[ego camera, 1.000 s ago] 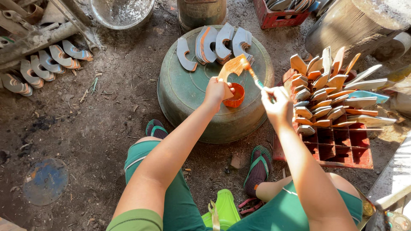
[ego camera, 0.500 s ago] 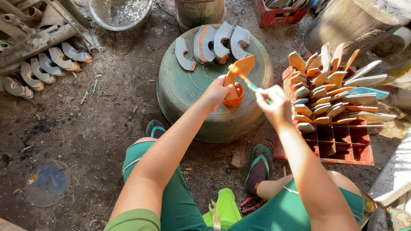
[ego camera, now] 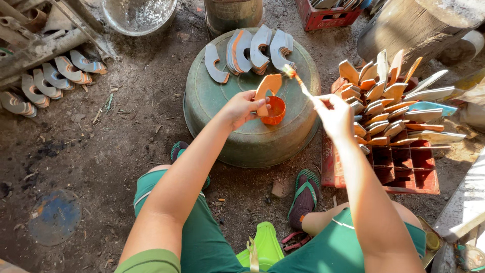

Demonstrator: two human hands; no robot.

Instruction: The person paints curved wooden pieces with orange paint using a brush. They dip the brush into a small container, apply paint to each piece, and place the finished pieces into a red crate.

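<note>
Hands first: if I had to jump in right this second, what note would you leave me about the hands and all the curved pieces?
Left hand grips one orange-coated curved piece, held upright over the small orange cup.
Right hand pinches a thin brush, its tip raised beside that piece.
The cup sits on the upturned green basin, with four curved pieces lying along the basin's far edge, mostly grey with orange edges.
Many orange pieces stand in the red crate at right.
More curved pieces lie on the ground at left.
The held piece looks mostly coated; the grey ones appear less so.
</note>
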